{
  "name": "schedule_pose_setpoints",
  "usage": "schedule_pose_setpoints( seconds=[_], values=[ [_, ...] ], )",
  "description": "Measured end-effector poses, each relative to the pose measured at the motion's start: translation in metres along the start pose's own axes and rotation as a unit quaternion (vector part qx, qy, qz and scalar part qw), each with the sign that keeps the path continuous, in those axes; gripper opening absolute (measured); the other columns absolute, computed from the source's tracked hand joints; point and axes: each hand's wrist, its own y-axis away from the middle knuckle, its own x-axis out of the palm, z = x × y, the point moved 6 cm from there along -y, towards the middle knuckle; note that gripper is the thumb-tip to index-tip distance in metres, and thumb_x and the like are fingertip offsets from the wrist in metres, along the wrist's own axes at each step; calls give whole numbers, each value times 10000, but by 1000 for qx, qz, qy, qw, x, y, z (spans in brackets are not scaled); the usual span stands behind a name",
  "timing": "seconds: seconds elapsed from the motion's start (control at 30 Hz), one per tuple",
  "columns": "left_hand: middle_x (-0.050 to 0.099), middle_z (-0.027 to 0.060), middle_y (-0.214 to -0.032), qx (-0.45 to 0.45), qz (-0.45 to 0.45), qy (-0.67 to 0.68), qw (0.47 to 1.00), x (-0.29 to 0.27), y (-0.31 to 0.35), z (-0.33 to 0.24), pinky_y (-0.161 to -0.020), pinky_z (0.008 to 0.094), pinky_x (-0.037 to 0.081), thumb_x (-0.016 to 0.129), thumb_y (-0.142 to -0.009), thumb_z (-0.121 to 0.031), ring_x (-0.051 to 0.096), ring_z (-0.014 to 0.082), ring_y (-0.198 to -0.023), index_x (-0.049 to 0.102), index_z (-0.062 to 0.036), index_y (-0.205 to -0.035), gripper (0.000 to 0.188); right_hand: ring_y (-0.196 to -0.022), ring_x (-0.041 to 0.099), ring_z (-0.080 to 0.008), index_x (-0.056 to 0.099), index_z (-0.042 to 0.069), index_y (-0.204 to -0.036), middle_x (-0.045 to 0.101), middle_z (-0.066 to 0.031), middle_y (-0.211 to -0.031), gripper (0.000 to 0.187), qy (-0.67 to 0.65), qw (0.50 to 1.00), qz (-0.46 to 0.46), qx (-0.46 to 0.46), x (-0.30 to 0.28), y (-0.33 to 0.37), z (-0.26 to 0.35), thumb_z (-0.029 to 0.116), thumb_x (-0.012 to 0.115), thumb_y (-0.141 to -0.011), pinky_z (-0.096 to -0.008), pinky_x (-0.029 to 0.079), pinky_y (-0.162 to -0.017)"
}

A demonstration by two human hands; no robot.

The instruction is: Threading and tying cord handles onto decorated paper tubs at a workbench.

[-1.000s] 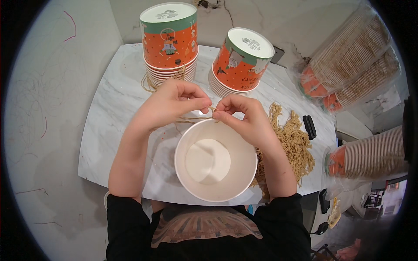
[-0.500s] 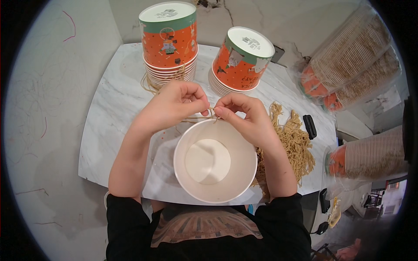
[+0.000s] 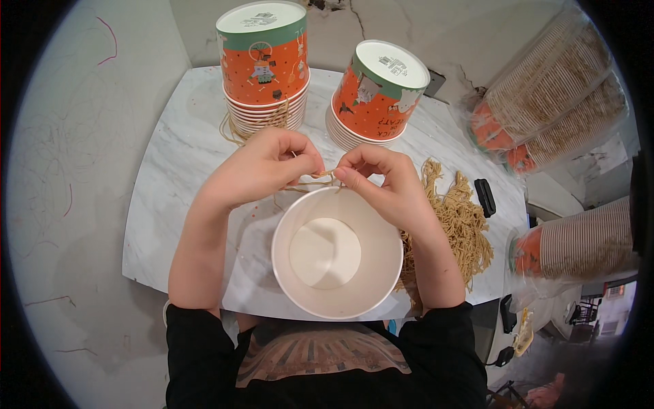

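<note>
Marble-patterned tabletop [image 3: 174,184] fills mid-frame. Left hand [image 3: 269,162] and right hand [image 3: 381,178] each pinch tan cord [image 3: 328,173], apparently to control the short span directly between their fingertips. Open white paper bucket [image 3: 383,255] stands below, at centre. Cord bundle [image 3: 462,228] lies right of centre, apparently for easy reach; inverted orange bucket stacks [image 3: 264,71] stand at top.

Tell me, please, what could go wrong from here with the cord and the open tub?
The thin cord might slip, since the left hand and the right hand seem to pinch it only with their fingertips. The open tub could be knocked off the table, as its near rim appears close to the table's edge. The right forearm crosses the heap of tan cords in this view, so it might drag some strands.
</note>
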Motion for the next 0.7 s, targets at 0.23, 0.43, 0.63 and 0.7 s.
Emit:
schedule_pose_setpoints(
  seconds=[0.23, 0.43, 0.63, 0.7],
  values=[
    [637, -12, -753, 11, 21, -8, 1000, 7, 2, -5, -600, 224, 466, 697, -898, -170, 578, 49, -672, 707, 11, -870, 184, -730, 653, -112, 695, -23, -931, 704, -50, -810, 170, 4, 1000, 0, 4, 0, 0, -1, 145, 720, -924, -273, 522, -679],
    [625, -15, -753, -13, 1, -18, 1000, 7, 2, -4, -583, 226, 459, 678, -910, -189, 572, 51, -657, 675, 8, -864, 202, -724, 647, -116, 689, -24, -924, 698, -53, -801, 160, -4, 1000, 7, 2, 1, 1, 1, 134, 716, -920, -278, 522, -678],
    [600, -13, -717, -3, 8, -4, 1000, 7, -2, 2, -566, 227, 433, 634, -891, -149, 548, 54, -639, 641, -8, -840, 150, -756, 631, -173, 663, -22, -935, 666, -89, -829, 126, 27, 997, 27, -72, 4, 3, 6, 101, 686, -920, -313, 512, -695],
    [587, -16, -701, -1, 19, 8, 1000, 8, -3, 3, -571, 221, 427, 621, -880, -136, 529, 52, -632, 630, -13, -821, 136, -766, 634, -186, 659, -12, -935, 655, -96, -839, 104, 48, 996, 32, -68, 5, 3, 8, 90, 673, -923, -323, 503, -691]
  ],
)
